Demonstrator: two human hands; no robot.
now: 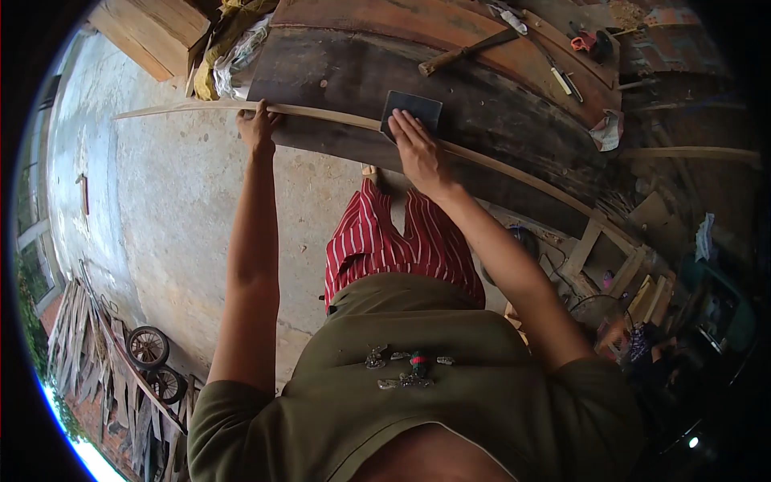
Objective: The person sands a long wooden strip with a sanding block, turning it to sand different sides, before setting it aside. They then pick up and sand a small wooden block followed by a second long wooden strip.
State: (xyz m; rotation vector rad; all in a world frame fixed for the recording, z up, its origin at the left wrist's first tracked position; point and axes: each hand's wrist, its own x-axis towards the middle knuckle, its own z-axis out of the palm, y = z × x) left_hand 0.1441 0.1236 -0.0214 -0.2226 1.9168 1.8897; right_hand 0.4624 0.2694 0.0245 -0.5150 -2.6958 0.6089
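A long, thin wooden strip runs across the near edge of a dark wooden board, its left end sticking out past the board. My left hand is closed around the strip near the board's left edge. Farther right, my right hand holds a dark rectangular sheet of sandpaper against the strip. Its fingers lie extended over the sheet, and the thumb is hidden. The sandpaper covers a short part of the strip.
Behind lie a wooden-handled tool, a cutter knife and a red-and-black object. A wooden frame stands at right, near another person. Wheels and scrap wood lie at lower left on the concrete floor.
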